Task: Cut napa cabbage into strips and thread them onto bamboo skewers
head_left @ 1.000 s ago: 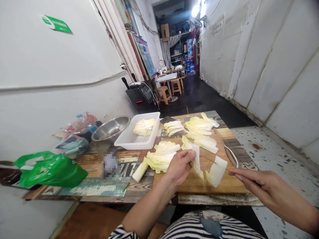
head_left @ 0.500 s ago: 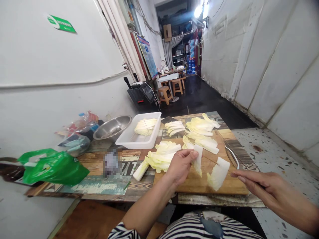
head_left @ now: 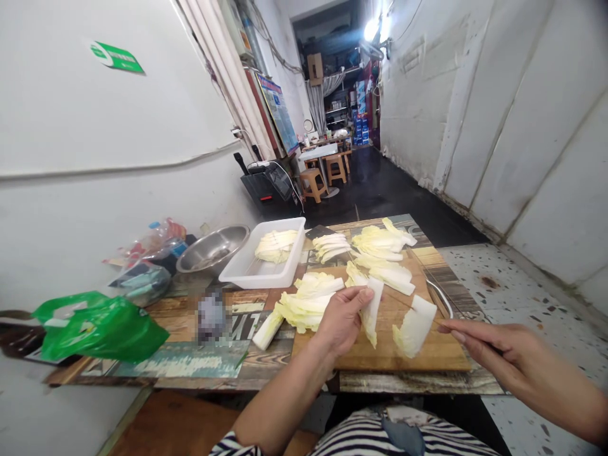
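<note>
My left hand is closed on a piece of napa cabbage leaf, pinched between thumb and fingers above the wooden cutting board. My right hand, off the board's right edge, grips the end of a thin skewer. A second cabbage piece hangs on that skewer, close to my right fingers. From there the skewer runs left toward the leaf in my left hand; whether its tip enters that leaf I cannot tell. Loose cabbage leaves lie left of my left hand, and more leaves lie behind it.
Behind the board stands a white plastic tray with skewered cabbage in it. Sliced cabbage rests on a dark blade. To the left are a steel bowl, a green plastic bag and a blurred-out object.
The view has shifted slightly. The leaf in my left hand is angled a little differently, while both hands keep nearly the same pose and grip.
</note>
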Demonstrator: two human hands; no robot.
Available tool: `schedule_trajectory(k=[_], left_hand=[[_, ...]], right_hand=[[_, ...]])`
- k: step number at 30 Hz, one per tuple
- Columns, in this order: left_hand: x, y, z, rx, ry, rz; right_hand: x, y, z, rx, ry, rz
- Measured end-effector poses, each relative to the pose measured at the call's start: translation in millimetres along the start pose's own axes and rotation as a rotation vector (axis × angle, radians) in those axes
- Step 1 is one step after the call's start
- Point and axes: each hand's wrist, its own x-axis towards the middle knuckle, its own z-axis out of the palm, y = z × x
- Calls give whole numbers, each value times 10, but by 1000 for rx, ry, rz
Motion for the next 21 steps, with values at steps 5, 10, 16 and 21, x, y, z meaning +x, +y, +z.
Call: schedule_trajectory(k=[5,10,16,21], left_hand=[[16,-26,-11,82,13,29],[25,-32,-12,95,3,34],[16,-22,-7,60,-3,-6],[14,-21,-16,49,5,-15]], right_hand=[[-24,17,17,14,-10,5],[-30,-8,0,41,-15,2],[-55,-9,8,31,-38,11],[-80,40,64,45,-24,2]])
